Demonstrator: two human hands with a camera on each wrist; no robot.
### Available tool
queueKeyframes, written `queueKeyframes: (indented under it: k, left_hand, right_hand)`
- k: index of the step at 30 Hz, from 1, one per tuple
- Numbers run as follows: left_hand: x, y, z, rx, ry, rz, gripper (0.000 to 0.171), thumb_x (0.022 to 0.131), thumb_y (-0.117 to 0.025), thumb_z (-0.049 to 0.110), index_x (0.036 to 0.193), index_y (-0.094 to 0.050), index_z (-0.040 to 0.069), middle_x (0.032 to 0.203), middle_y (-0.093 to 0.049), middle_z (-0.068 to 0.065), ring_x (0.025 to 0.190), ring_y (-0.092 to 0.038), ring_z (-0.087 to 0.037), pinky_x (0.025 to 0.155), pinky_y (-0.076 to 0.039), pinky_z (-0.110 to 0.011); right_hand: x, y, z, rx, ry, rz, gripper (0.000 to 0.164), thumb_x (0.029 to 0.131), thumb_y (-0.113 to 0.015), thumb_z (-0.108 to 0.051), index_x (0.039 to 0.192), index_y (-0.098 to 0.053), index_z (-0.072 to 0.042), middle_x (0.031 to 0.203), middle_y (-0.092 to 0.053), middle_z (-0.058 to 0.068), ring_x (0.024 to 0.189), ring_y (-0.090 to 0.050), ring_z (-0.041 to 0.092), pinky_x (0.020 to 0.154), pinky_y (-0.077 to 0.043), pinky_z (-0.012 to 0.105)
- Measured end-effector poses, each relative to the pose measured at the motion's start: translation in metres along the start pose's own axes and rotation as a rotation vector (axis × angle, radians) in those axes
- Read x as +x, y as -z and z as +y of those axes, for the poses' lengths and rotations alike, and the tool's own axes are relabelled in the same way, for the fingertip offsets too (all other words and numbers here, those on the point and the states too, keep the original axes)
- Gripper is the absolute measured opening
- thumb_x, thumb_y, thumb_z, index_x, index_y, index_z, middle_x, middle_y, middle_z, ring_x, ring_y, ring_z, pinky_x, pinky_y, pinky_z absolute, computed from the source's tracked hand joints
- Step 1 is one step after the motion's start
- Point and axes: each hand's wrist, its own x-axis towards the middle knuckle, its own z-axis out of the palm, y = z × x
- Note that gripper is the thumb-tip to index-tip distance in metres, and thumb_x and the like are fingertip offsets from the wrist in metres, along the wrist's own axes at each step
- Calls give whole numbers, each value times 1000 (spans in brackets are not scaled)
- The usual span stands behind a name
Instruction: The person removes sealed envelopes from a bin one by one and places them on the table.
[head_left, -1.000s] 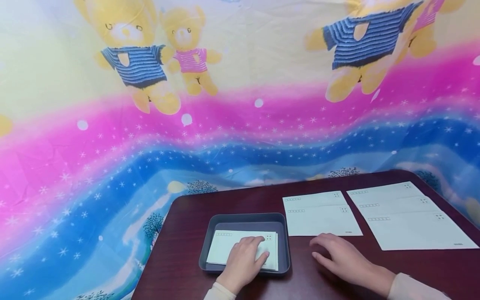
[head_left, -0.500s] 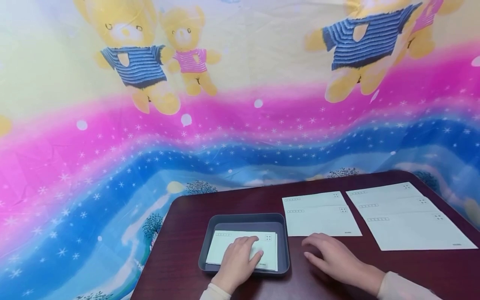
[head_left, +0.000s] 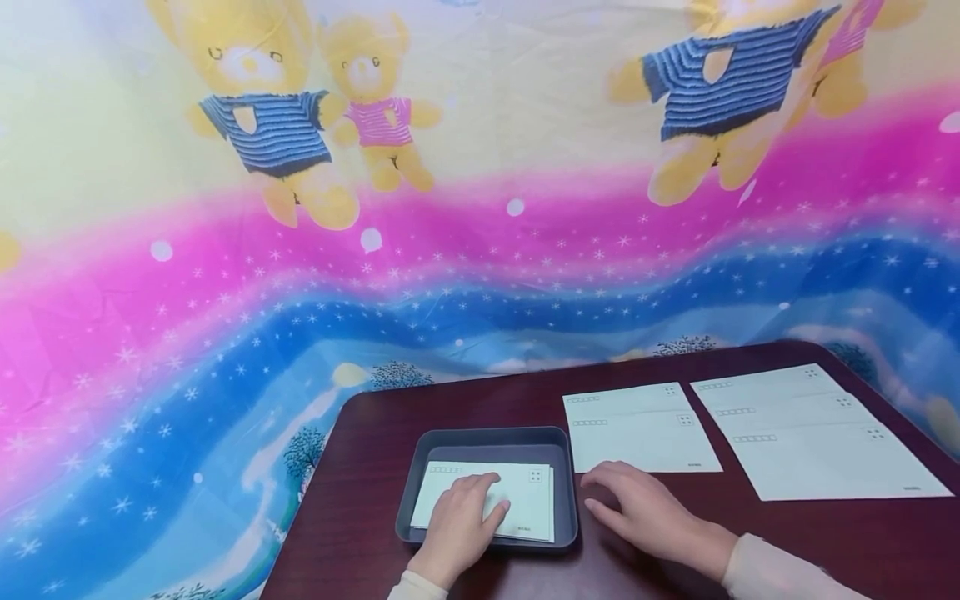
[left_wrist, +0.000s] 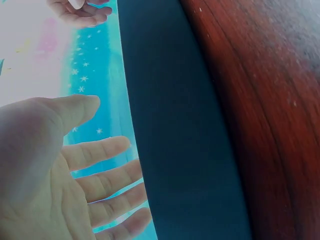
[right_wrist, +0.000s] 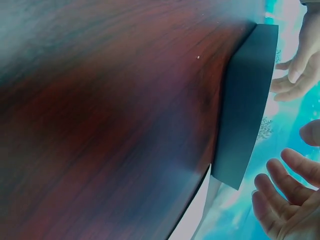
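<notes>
- White rectangular paper envelopes [head_left: 521, 508] lie stacked inside a dark grey rectangular tray [head_left: 528, 452].
- The left hand [head_left: 457, 521] is over them, fingers loosely spread; contact is unclear.
- The right hand [head_left: 648, 514], fingers loosely spread, is just beside the tray.
- Overlapping white envelopes [head_left: 825, 458] lie on the reddish-brown wooden table [head_left: 341, 500].

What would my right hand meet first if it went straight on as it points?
Your right hand would likely meet the dark gray tray first, at its right side, though the hand's height is unclear.
</notes>
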Motion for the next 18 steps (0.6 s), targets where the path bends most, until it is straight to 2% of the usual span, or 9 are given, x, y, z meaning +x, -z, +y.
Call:
queueKeyframes:
  k: [5,12,18]
  left_hand:
    - [0,1,-4,-2,3,-3,37,88,-59,37,115,-65,13,109,-67,-3,102,-60,-23,79,-49,-44]
    - [0,4,-8,14,-1,36,36,87,-61,35,113,-66,11,107,-68,-4,101,-60,-23,78,-49,-43]
    - [1,6,-14,22,12,53,36,87,-61,35,113,-66,11,108,-68,-4,101,-60,-24,78,-49,-43]
  right_hand:
    - [5,-6,-2,18,8,-36,20,84,-65,-29,102,-68,-21,99,-62,-15,95,-57,4,80,-50,34]
    - [14,-11,-6,41,2,-83,24,88,-60,-36,105,-68,-20,100,-62,-13,95,-57,6,80,-50,35]
    - [23,-17,-13,51,20,-74,25,88,-61,-34,104,-67,-16,98,-64,-8,91,-56,7,77,-50,34]
